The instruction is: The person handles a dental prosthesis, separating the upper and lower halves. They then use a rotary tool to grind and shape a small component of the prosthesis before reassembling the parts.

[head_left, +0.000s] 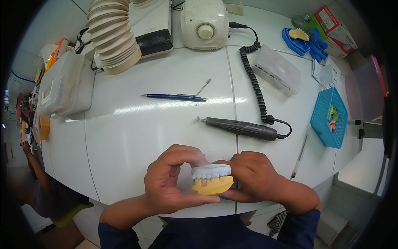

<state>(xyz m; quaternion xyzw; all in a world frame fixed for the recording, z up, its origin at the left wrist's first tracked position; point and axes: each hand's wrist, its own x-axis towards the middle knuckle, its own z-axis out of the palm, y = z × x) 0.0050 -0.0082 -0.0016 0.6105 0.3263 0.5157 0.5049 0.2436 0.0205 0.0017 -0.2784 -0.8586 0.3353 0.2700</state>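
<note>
Near the front edge of the table, both hands hold a pair of dental casts set tooth to tooth. The upper is a white cast [212, 170]; under it sits a yellow cast [216, 186] with a small orange-pink patch at one tooth. My left hand [168, 178] curves around the left side, fingers above and thumb below. From the right, my right hand [257, 176] grips the casts, its thumb under the yellow one; part of its fingers is hidden. Beyond the hands lies a dark grey rotary handpiece [242, 128] with a small disc-shaped tip.
A blue mechanical pencil [174, 97] and a loose bur [203, 86] lie mid-table. A coiled cord [251, 74] joins the handpiece to a cream control unit [205, 25]. A ribbed suction hose [112, 33], clear box [277, 68], blue basket [328, 118] and pen [301, 153] surround the workspace.
</note>
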